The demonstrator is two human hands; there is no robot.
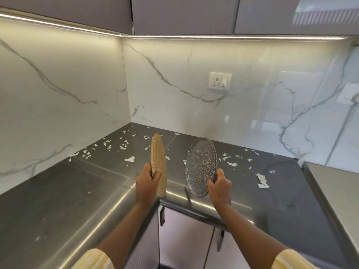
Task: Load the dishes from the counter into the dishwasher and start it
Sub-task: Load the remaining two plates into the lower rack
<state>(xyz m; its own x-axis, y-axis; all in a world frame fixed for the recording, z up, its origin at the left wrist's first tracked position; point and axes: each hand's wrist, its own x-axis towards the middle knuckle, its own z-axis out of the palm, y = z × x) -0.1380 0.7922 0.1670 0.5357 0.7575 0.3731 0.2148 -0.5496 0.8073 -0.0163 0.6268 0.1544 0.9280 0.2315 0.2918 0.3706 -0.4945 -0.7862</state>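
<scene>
Above the dark grey counter (77, 191) corner | left hand (146, 186) grips round tan speckled plate (158, 158) on edge | right hand (219, 188) grips round grey speckled plate (201, 164) tilted | plates apart, clear of wall

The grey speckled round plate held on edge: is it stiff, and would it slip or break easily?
Probably stiff: the grey speckled round plate holds its flat shape though the right hand grips only its lower rim. Its glazed-looking surface may be slippery. It looks ceramic, so likely breakable if dropped on the dark counter.
</scene>
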